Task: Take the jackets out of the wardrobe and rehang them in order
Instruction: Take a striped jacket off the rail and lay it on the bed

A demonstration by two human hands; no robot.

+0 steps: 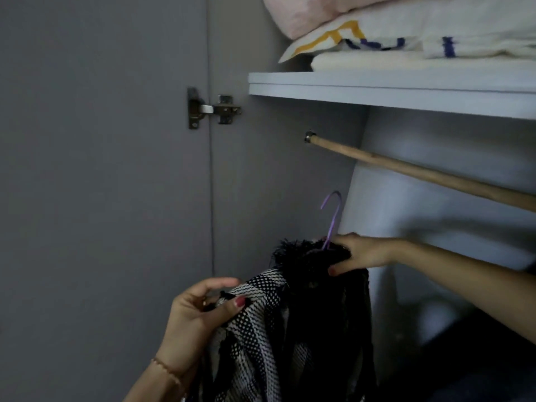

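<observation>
A black-and-white patterned jacket (pixel 290 329) with a fuzzy black collar hangs on a purple hanger (pixel 332 219), held up inside the wardrobe below the wooden rail (pixel 420 172). My right hand (pixel 359 253) grips the jacket's collar at the base of the hanger hook. My left hand (pixel 200 309) pinches the jacket's left shoulder fabric. The hanger hook points up, clear of the rail and well below it. The visible stretch of the rail carries no garments.
A white shelf (pixel 377 88) above the rail holds folded bedding and a pink pillow (pixel 319 13). The open grey door (pixel 101 169) with its metal hinge (pixel 211 110) stands at the left. The wardrobe's lower right is dark.
</observation>
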